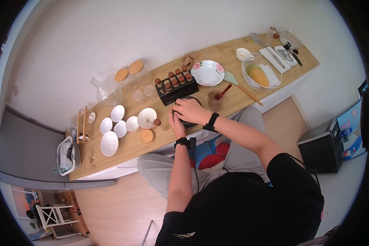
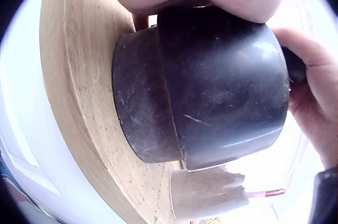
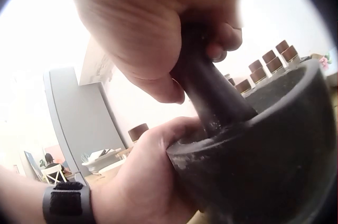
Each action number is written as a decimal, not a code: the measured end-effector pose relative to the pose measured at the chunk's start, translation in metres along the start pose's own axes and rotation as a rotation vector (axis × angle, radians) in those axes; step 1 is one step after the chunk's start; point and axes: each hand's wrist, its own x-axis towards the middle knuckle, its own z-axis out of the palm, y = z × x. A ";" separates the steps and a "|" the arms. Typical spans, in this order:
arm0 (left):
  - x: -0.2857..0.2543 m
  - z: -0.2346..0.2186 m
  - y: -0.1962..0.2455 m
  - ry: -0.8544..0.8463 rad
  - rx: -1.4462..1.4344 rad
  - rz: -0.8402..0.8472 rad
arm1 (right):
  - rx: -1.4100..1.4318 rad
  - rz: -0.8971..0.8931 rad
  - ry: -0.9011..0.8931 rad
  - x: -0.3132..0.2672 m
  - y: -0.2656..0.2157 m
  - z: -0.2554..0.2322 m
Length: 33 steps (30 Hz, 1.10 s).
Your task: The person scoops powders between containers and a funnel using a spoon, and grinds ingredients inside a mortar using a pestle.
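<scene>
A black stone mortar (image 2: 227,87) stands on the wooden counter, near its front edge. My left hand (image 1: 178,126) holds the mortar's side, with the thumb up at the rim in the right wrist view. From above, my right hand (image 1: 190,110) grips a dark pestle (image 3: 214,94). The pestle leans against the inside of the rim, its lower end down in the bowl. What lies at the bottom of the mortar is hidden. Close by on the right is a clear cup (image 1: 215,101) holding a red-handled brush (image 1: 223,92).
Behind the mortar is a black rack (image 1: 177,92) of cork-topped jars. White bowls (image 1: 110,143) cluster to the left, with a round wooden lid (image 1: 148,136) near the front edge. A floral plate (image 1: 208,73), a spatula (image 1: 250,94) and a wire basket (image 1: 261,70) lie rightward.
</scene>
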 end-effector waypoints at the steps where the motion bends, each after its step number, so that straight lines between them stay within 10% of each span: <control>1: 0.000 0.001 -0.001 0.007 0.021 0.037 | 0.000 0.028 -0.014 0.006 0.002 0.004; 9: 0.001 0.002 -0.001 0.018 -0.024 0.029 | -0.124 0.290 -0.034 -0.007 0.043 -0.006; 17: 0.000 0.000 0.000 -0.011 0.004 0.045 | -0.063 0.020 0.003 -0.007 0.003 -0.002; 27: -0.001 0.002 0.001 0.017 -0.005 0.033 | -0.018 0.339 0.036 -0.008 0.056 0.007; 33: -0.001 0.003 0.002 0.020 0.018 0.060 | -0.080 0.147 0.053 -0.024 0.015 -0.003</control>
